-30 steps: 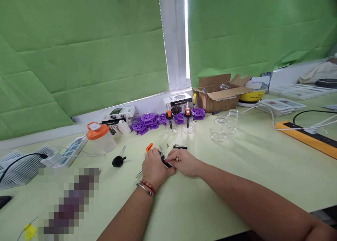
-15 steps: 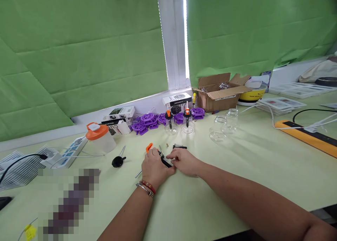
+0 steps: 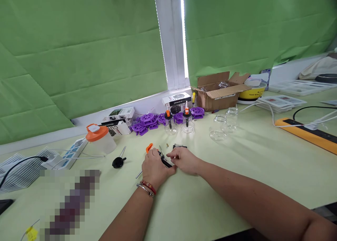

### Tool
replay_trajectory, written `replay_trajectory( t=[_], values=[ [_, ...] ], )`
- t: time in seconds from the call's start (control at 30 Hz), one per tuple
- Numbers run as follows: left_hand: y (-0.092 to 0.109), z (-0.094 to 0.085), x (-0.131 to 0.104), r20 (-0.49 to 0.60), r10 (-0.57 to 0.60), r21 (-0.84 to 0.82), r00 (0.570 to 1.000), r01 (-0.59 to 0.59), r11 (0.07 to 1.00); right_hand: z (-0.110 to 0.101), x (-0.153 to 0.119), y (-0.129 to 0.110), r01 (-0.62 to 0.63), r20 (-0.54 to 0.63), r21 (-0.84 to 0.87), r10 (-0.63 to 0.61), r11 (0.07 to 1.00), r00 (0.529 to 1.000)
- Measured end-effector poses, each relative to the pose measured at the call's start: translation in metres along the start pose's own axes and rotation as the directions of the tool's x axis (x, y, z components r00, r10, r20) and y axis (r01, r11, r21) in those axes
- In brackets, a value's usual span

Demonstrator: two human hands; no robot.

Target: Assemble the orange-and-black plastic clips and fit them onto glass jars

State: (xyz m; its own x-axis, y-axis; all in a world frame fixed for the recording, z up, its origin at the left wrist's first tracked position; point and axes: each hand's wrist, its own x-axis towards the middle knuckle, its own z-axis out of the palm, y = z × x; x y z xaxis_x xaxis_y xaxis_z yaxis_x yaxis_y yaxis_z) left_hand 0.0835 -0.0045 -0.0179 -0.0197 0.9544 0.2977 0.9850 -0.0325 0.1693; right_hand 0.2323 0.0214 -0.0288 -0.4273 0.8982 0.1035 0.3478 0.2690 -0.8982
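Near the middle of the table, my left hand point(image 3: 155, 167) is closed round a black part point(image 3: 166, 162), part of which its fingers hide. An orange piece point(image 3: 149, 147) sticks out beyond those fingers, and a metal rod point(image 3: 138, 174) shows beside the palm. My right hand point(image 3: 184, 160) is pinched at the right side of the black part; what its fingertips hold is too small to make out. A black piece with a spring point(image 3: 179, 146) lies just behind my right hand. Small brass-coloured bits point(image 3: 167, 145) lie behind the black part.
A black funnel-like part point(image 3: 119, 162) and an orange-lidded container point(image 3: 100, 137) are at left. Behind my hands stand two glass jars with black-and-orange tops point(image 3: 187, 123), purple parts point(image 3: 148, 119) and a cardboard box point(image 3: 218, 97). Bare glass jars point(image 3: 219, 127) and an orange power strip point(image 3: 310, 134) are at right.
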Motion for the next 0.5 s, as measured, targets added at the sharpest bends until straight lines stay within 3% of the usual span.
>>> replay_trajectory(
  t=[0.5],
  values=[
    [0.0017, -0.001, -0.0002, 0.003, -0.011, 0.002, 1.0, 0.011, 1.0, 0.0011, 0.0002, 0.0021, 0.065, 0.011, -0.052, -0.064, 0.997, 0.998]
  ],
)
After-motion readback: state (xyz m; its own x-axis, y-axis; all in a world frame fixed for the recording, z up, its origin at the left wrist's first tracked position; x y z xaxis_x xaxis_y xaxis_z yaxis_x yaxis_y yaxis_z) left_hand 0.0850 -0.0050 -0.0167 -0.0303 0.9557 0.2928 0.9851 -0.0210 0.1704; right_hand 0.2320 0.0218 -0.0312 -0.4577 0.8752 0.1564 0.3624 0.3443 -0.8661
